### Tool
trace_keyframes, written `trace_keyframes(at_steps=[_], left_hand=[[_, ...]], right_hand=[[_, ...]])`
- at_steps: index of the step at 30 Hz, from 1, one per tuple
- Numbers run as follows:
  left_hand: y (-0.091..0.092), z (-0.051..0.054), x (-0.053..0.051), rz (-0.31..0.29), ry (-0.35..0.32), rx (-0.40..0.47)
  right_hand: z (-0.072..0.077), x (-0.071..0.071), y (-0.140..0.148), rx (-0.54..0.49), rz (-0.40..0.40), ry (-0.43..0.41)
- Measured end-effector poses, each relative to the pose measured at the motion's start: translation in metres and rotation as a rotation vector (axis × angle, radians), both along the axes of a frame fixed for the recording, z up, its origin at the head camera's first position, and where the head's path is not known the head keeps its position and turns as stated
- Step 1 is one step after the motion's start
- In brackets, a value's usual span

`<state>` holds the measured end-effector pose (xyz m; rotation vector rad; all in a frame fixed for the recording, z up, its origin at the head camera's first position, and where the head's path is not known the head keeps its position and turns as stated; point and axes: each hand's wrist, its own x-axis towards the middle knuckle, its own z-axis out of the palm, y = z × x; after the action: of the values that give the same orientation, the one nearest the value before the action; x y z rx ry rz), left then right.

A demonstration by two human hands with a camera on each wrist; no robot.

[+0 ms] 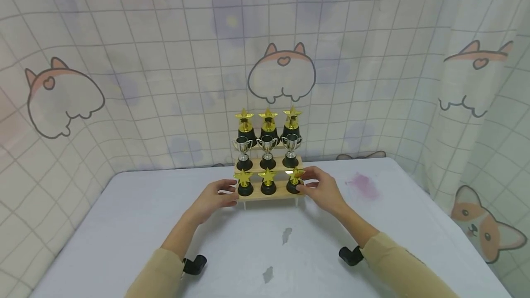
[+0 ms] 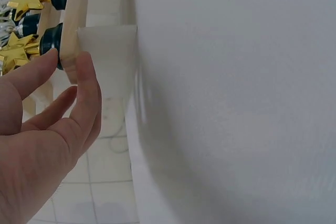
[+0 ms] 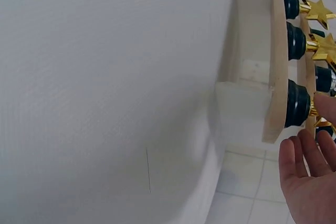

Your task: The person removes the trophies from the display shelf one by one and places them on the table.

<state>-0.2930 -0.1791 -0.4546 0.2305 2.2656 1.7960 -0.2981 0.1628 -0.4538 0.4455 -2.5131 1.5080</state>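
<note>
A tiered wooden display stand (image 1: 275, 192) holds three rows of small trophies. Gold star trophies (image 1: 267, 183) on black bases line the bottom step. Silver cups (image 1: 267, 148) fill the middle step, and taller gold star trophies (image 1: 269, 125) stand on top. My left hand (image 1: 219, 194) pinches the left end of the lowest board (image 2: 73, 30), thumb beside a black base and a fingertip on the board's other face. At the right end, my right hand (image 1: 325, 190) has its thumb (image 3: 325, 106) against the rightmost star trophy (image 3: 298, 103), fingers around its far side, partly hidden.
The stand is on a white-covered table (image 1: 165, 206). Behind it hangs a checked curtain (image 1: 186, 59) with cartoon dog prints. A black object (image 1: 194, 265) shows beside the left forearm, another black object (image 1: 351, 255) beside the right. Grey marks (image 1: 286, 235) spot the cloth.
</note>
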Motion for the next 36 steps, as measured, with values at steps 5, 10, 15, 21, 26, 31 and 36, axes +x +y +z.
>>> trace_keyframes(at_steps=[5,10,15,21,26,31,36], left_hand=[[0.0,-0.005,-0.004,0.012,-0.004,-0.009],[-0.001,-0.011,-0.005,0.02,-0.022,0.011],[-0.001,-0.01,-0.002,0.057,-0.045,0.007],[0.001,-0.009,-0.001,0.059,-0.049,0.027],[0.004,-0.009,-0.003,0.073,-0.048,0.044],[0.005,-0.011,-0.003,0.083,-0.061,0.051],[0.006,-0.012,-0.004,0.104,-0.073,0.06]], right_hand=[[0.0,-0.001,-0.003,0.009,0.004,-0.006],[-0.002,0.0,-0.008,0.028,-0.002,-0.019],[-0.002,0.0,-0.013,0.081,-0.002,-0.011],[0.0,-0.001,-0.016,0.114,0.01,0.003],[-0.002,-0.003,-0.017,0.112,0.034,0.005],[-0.004,-0.002,-0.017,0.091,0.023,-0.018],[-0.005,-0.001,-0.016,0.079,0.02,-0.013]])
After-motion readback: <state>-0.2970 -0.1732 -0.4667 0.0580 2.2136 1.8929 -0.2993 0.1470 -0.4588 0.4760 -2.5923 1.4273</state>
